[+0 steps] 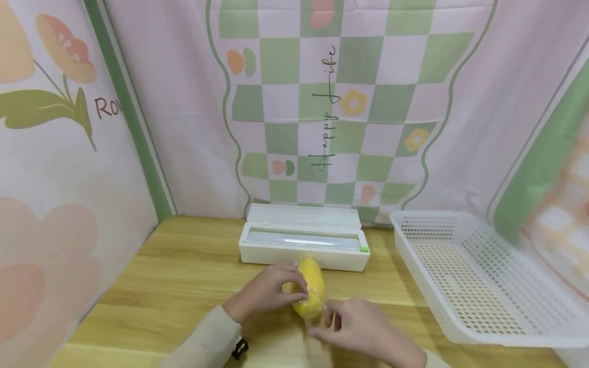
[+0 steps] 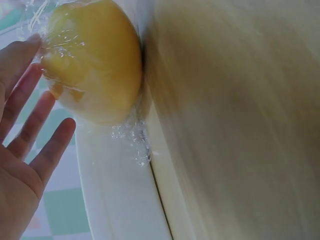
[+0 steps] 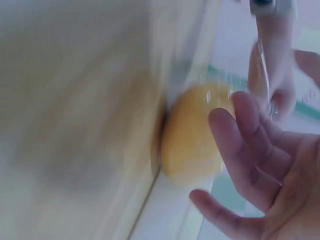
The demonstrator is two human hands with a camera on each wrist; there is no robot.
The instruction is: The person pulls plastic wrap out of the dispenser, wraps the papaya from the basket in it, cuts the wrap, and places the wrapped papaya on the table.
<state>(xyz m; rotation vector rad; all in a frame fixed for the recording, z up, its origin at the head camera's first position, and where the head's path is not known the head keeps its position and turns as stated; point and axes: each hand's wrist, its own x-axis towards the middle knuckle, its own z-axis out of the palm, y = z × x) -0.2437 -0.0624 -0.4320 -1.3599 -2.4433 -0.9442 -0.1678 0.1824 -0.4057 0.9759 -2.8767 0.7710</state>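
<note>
A yellow, oblong, fruit-like thing [image 1: 312,278] lies on the table, wrapped in clear cling film [image 2: 132,142] that wrinkles and sticks out at its ends. My left hand [image 1: 275,289] is at its left side, thumb and forefinger touching the film. The left wrist view shows that hand's fingers fairly straight and spread beside the fruit. Near the fruit's close end is my right hand [image 1: 356,327], fingers loosely bent, with a gap between thumb and forefinger. In the right wrist view, its fingertips [image 3: 220,120] overlap the yellow fruit [image 3: 190,140] and a glinting film edge stands beyond them.
Just behind the fruit stands a white cling film box [image 1: 303,255], its lid [image 1: 303,215] tipped back and a green slider at its right end. A white perforated basket [image 1: 425,278] is on the right of the wooden table [image 1: 184,276]. Patterned curtains hang behind.
</note>
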